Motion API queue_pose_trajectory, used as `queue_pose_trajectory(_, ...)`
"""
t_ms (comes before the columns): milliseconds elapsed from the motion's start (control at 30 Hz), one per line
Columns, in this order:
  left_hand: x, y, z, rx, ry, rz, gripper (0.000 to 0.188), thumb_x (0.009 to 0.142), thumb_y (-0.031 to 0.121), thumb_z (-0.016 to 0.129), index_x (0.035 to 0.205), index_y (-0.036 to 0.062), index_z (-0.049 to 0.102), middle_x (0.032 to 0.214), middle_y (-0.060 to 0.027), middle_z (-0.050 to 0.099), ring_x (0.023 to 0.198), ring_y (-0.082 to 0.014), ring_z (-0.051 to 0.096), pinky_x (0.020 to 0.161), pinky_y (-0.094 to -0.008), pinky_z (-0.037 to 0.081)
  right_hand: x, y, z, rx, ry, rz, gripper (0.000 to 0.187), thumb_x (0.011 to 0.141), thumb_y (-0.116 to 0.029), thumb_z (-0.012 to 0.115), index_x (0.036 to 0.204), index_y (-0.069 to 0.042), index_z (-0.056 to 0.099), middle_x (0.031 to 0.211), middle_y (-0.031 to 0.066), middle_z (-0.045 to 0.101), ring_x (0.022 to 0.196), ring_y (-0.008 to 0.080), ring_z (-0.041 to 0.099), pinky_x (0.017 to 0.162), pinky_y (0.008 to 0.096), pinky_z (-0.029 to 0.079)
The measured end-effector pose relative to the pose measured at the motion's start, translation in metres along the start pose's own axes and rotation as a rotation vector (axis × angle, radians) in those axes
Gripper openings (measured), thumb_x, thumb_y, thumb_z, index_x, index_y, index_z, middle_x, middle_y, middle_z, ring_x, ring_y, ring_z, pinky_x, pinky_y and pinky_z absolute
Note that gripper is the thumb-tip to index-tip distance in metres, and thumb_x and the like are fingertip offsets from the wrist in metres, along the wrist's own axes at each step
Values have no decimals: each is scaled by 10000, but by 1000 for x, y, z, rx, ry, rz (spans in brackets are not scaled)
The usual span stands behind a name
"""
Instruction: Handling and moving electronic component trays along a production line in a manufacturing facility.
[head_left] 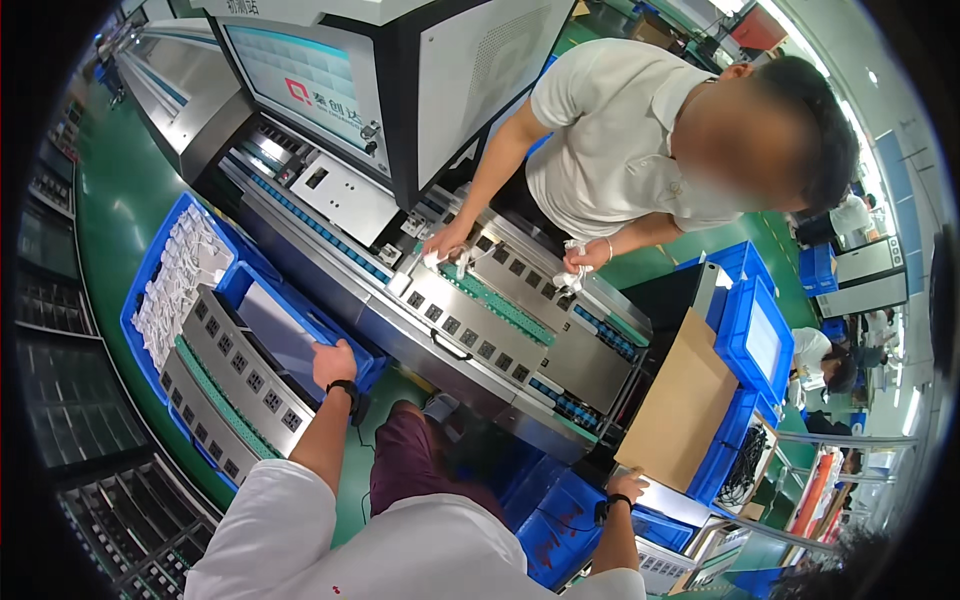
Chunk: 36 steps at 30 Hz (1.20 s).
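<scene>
My left hand (334, 364), with a dark wristband, is closed on the rim of a blue bin (300, 325) at the left. Beside it, a long metal fixture plate (215, 375) with rows of black sockets and a green strip lies slanted across the bins. On the right, my right hand (627, 486) rests with fingers out at the near corner of a brown board (668, 405). A similar socketed plate (455, 325) lies on the conveyor. A person across it has one hand (447, 240) on small white parts there and holds more in the other hand (588, 256).
A blue bin full of white corded parts (180, 285) stands at the far left. A machine with a screen (300, 85) rises behind the conveyor (350, 300). Blue trays (752, 335) and a coil of black cable (745, 465) are on the right.
</scene>
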<state>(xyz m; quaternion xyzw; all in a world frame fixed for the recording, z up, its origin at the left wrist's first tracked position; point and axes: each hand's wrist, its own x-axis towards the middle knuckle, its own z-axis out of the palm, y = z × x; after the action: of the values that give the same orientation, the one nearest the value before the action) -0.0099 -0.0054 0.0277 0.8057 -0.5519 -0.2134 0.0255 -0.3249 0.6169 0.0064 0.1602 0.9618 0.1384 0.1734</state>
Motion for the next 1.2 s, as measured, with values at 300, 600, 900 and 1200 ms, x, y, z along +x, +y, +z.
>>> queue_pose_trajectory(300,4,-3,4,24,15,0,474,891,344,550,1165,-42,539,1039,-293,710,995,-466,684,904,-535,526,-2,-5,3,-6,36,10,845,827,-254,733,1505,-106,252,1522,383,251,1305,559,445,1013,546,503)
queue_pose_trajectory(600,-3,4,-1,18,6,-16,473,893,345,541,1168,-40,541,1033,-287,713,980,-460,690,884,-536,532,3,11,0,24,21,-69,1011,771,-343,782,1550,-76,196,1512,427,245,1269,580,473,1045,569,467)
queue_pose_trajectory(900,3,4,-7,7,-33,-75,469,896,358,529,1174,-20,548,1036,-279,716,971,-447,695,871,-528,541,-4,0,-24,-19,-154,-119,1117,725,-409,804,1588,-81,175,1517,432,254,1266,527,535,1083,493,465)
queue_pose_trajectory(1200,1,4,-5,6,-16,-66,460,889,362,536,1155,-12,569,1012,-267,723,950,-439,702,863,-523,546,-5,8,-17,-79,-120,-126,1132,715,-385,813,1586,-83,155,1537,405,255,1250,512,558,1063,488,485)
